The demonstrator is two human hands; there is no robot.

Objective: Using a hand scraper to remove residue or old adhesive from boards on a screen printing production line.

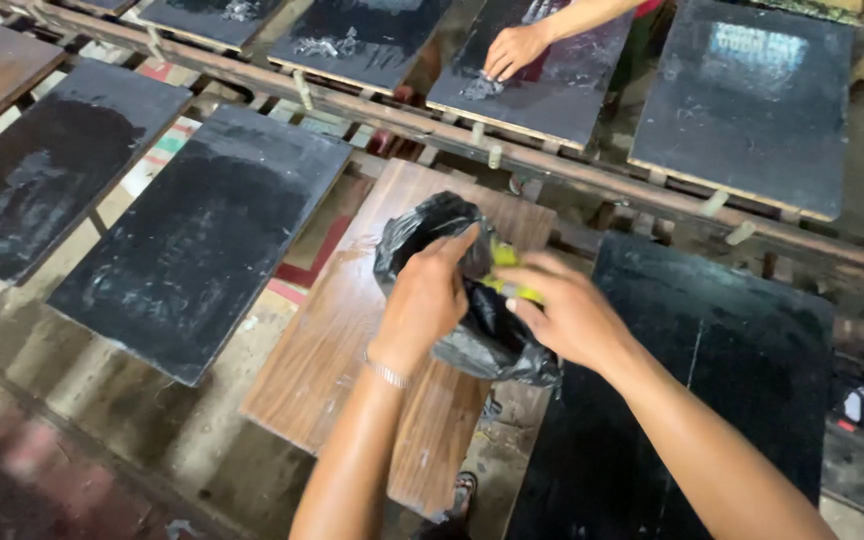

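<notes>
Head view, looking down on a row of slanted boards. The left hand (427, 300), a thin bracelet (389, 375) at its wrist, closes its grip on the upper fold of a crumpled black plastic bag (432, 225); the right hand (567, 315) pinches the bag's right side, its grip narrow, fingers closed on the plastic and touching a yellow-green item (505, 256) that shows at the bag's opening, partly hidden so its kind cannot be told. The bag rests on a brown wood-grain board (332, 350), near that board's upper right corner. Dark smeared boards flank it: 1 just beside its left edge (202, 240), another further left (42, 170), and 1 at its right (732, 380) beneath the right forearm. A long wooden rail (432, 125) with pegs runs across the upper part of the view. Beyond it lie more dark boards, and another person's hand (512, 50) rests on 1 of them (552, 90), touching a pale smear.
</notes>
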